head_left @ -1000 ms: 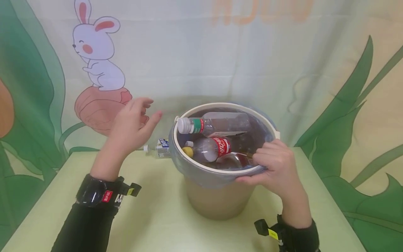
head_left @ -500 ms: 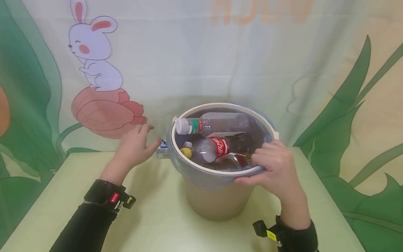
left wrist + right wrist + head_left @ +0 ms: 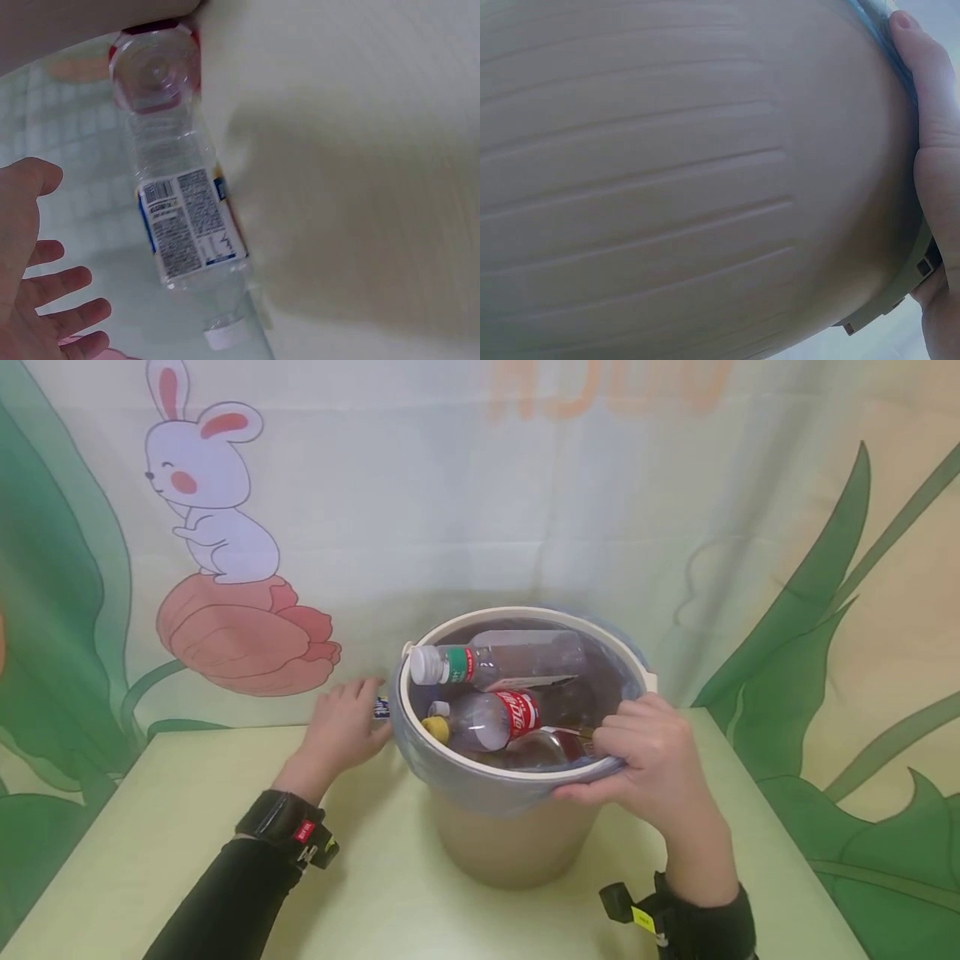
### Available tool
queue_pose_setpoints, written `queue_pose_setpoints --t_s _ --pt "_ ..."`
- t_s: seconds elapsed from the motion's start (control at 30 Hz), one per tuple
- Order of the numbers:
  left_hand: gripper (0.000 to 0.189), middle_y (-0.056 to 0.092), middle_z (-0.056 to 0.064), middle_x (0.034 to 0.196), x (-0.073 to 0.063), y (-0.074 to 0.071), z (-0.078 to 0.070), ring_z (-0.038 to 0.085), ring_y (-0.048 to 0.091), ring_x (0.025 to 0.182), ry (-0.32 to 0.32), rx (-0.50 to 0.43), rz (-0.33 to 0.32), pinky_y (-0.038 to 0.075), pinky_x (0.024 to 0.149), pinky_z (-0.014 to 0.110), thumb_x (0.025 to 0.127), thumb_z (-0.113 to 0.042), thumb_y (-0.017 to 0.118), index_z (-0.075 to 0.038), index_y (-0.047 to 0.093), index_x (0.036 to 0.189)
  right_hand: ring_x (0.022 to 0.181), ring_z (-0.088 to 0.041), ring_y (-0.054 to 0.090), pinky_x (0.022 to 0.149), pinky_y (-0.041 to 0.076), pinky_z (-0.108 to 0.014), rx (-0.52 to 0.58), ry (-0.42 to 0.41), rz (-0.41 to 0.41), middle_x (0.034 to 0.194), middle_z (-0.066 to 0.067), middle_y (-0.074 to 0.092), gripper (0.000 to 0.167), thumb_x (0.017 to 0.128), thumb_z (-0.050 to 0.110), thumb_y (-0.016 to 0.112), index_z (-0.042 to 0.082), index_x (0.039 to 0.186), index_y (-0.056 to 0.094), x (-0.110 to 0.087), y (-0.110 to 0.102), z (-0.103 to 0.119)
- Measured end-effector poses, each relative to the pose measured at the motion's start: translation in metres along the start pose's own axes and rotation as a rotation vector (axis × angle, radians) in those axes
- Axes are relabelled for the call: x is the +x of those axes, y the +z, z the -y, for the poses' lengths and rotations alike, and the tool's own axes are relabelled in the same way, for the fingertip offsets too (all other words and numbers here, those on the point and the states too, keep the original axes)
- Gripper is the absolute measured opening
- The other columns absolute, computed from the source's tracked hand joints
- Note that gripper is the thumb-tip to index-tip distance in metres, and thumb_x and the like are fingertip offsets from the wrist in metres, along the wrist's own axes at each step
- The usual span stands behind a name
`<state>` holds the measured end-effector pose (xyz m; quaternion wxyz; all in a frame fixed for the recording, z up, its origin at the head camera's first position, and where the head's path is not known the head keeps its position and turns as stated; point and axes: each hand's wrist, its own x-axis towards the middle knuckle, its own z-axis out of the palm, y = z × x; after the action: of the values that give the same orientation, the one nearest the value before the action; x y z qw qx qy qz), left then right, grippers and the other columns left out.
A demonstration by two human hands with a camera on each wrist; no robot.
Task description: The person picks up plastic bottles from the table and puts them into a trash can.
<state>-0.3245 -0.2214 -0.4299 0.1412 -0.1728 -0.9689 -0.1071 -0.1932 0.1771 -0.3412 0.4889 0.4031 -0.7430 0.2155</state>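
My right hand grips the rim of a beige trash can, fingers over the inside and thumb outside. A bluish bag lines the can and folds over its rim. My left hand reaches behind the can's left side, at a clear plastic bottle that it largely covers in the head view. In the left wrist view, the fingers stand spread beside that bottle, which lies on its side with a white cap and a printed label. Against its base is another clear bottle with red on it.
Several empty bottles lie in the can, among them a white-capped bottle jutting toward the rim and a red-labelled bottle. A printed curtain hangs right behind the pale green table.
My left hand has come down and to the right, to the bottle behind the can. The right hand keeps its grip on the rim. The head view has shifted slightly.
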Motion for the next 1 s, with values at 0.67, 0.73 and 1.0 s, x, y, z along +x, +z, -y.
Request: queue_pose_setpoints --t_s 0.67,0.73,1.0 --pt "0.069 0.053 0.029 0.154 0.004 0.031 -0.001 0.053 0.049 0.141 0.005 -0.003 0.005 0.039 0.113 0.071 0.101 -0.038 0.072 0.0 0.049 0.154 0.054 -0.011 0.035 0.058 0.035 -0.033 -0.024 -0.012 0.017 0.058 0.01 0.037 0.074 0.094 0.083 0.06 0.022 0.059 0.037 -0.003 -0.016 -0.004" --pt "0.072 0.052 0.03 0.155 0.005 0.034 0.001 0.054 0.048 0.143 0.007 0.006 0.012 0.038 0.114 0.072 0.1 -0.038 0.072 0.0 0.048 0.156 0.054 -0.011 0.035 0.058 0.036 -0.033 -0.025 -0.008 0.019 0.058 0.01 0.038 0.074 0.094 0.084 0.059 0.023 0.058 0.037 -0.003 -0.017 -0.004" --pt "0.077 0.049 0.028 0.156 0.007 0.04 0.004 0.052 0.046 0.145 0.0 0.034 0.046 0.038 0.114 0.071 0.1 -0.042 0.072 -0.001 0.044 0.159 0.054 -0.011 0.034 0.057 0.035 -0.033 -0.035 -0.002 0.018 0.058 0.01 0.038 0.075 0.094 0.085 0.058 0.023 0.059 0.037 -0.001 -0.016 -0.003"
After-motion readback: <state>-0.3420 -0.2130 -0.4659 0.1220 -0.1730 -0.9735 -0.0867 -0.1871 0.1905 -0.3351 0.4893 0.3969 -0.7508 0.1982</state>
